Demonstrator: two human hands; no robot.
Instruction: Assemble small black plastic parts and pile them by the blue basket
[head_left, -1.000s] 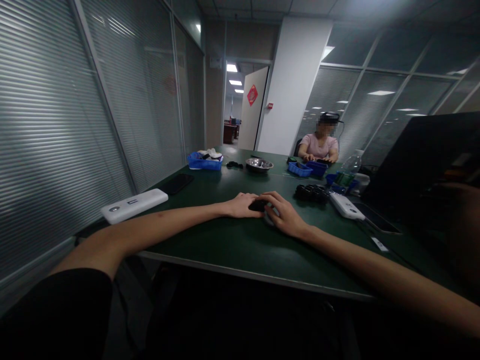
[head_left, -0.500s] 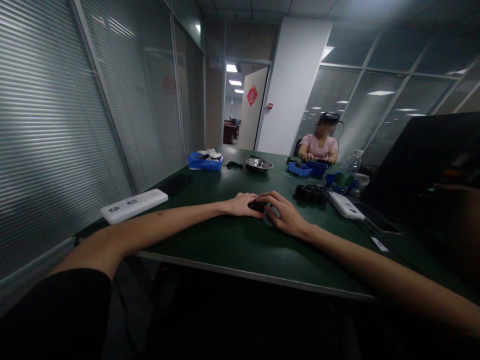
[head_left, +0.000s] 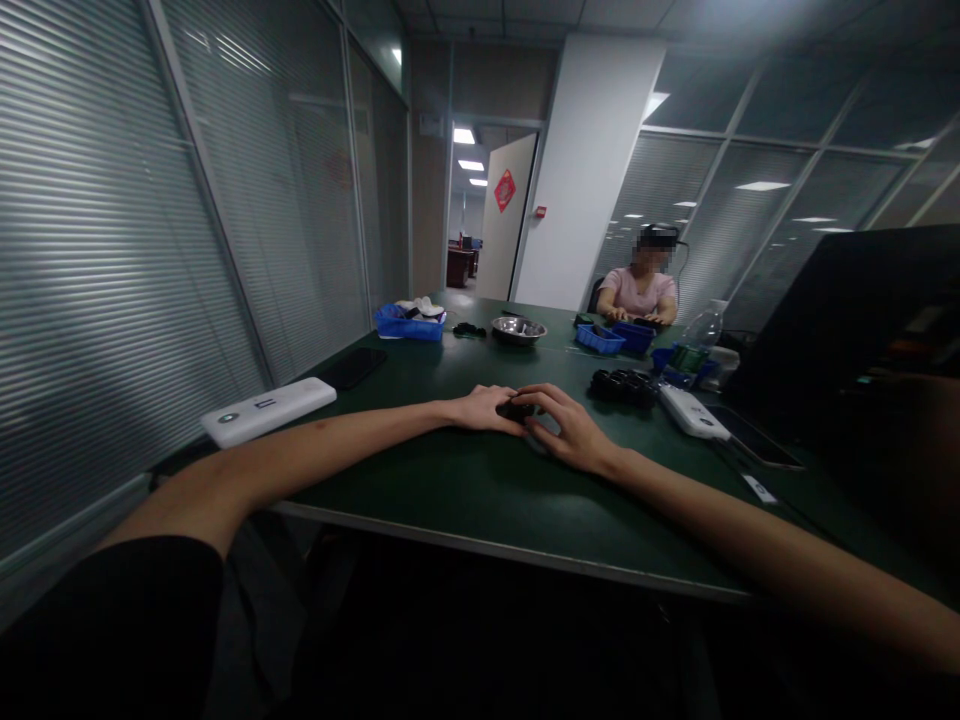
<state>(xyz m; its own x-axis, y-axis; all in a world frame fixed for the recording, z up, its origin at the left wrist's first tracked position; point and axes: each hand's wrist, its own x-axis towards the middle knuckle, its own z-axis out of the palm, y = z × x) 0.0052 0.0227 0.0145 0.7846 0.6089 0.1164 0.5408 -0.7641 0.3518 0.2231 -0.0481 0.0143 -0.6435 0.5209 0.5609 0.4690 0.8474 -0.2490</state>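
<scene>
A small black object with a rounded outline lies low over the green table, between my two hands. My left hand is closed around its left side, thumb along the near edge. From the right, my right hand reaches over it with bent fingers, fingertips touching its top and right side. A pale, greyish patch shows under the right palm; I cannot make out what it is. The fingers cover much of the black object, so its exact kind is hidden.
At left lie a white device and a dark phone. Farther back are a blue basket and a steel bowl. Right are black parts, a white power bank and a bottle. A person sits opposite.
My right thumb and fingers have shifted slightly inward on the black object. My left hand stays almost where it was, and the things on the table have not moved.
</scene>
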